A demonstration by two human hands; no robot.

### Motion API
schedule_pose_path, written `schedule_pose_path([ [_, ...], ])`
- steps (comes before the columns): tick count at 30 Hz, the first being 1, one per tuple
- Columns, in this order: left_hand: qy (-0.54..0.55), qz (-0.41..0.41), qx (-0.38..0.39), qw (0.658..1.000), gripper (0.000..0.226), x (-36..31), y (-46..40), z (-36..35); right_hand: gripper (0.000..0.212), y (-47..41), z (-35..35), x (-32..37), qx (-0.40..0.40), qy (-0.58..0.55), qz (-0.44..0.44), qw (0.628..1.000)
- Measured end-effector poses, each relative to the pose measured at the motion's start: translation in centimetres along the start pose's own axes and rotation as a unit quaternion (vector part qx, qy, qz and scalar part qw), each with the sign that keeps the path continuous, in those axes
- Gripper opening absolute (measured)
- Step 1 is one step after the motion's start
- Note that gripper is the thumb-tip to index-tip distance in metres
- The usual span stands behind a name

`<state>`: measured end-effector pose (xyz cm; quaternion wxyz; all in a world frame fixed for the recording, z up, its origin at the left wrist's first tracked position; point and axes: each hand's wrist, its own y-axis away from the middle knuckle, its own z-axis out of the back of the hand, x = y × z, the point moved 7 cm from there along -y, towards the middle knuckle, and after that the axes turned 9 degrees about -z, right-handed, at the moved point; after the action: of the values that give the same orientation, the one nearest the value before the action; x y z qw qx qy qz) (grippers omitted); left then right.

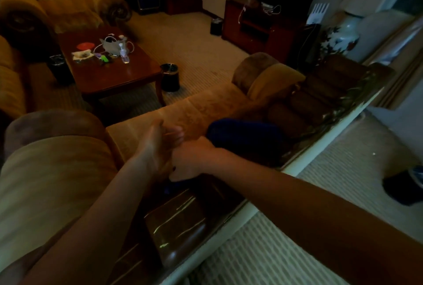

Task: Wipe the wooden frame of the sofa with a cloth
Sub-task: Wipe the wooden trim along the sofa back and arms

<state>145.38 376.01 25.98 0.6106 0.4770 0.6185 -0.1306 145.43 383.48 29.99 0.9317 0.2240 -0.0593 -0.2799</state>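
While you lean over the sofa's back, your right hand (192, 161) is curled around a dark blue cloth (242, 134), which bunches up just beyond your knuckles against the tufted backrest, near the middle of the carved wooden frame (320, 124) along the top edge. Your left hand (160, 142) sits just beside the right, touching it; its fingers blur, so whether they grip anything cannot be told. A glossy wooden panel (176, 223) of the frame lies under your forearms, toward the sofa's near end.

No text or label here is legible.
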Motion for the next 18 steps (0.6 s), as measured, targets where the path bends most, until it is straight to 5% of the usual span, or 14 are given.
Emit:
schedule_pose_path([
  [4,-0.001,-0.002,0.006,1.0,0.048,-1.1,-1.9,-0.9,0.05,-0.3,2.0,-7.6,0.034,0.001,-0.055,0.998],
  [9,-0.031,-0.016,0.046,0.998,0.046,-1.5,-3.4,-3.4,0.072,1.3,5.3,-24.6,0.06,0.082,-0.374,0.922],
  [12,-0.022,-0.02,0.07,0.997,0.05,-1.6,-4.2,-5.4,0.058,-0.3,3.1,-19.5,0.115,0.105,-0.295,0.943],
  [15,-0.023,-0.023,0.082,0.996,0.051,-1.9,-5.4,-7.6,0.035,-0.1,1.9,-10.9,0.06,0.029,-0.142,0.988],
  [18,-0.025,-0.02,0.099,0.995,0.052,-2.4,-6.3,-9.9,0.027,1.2,2.8,-10.4,0.03,-0.035,-0.117,0.992],
])
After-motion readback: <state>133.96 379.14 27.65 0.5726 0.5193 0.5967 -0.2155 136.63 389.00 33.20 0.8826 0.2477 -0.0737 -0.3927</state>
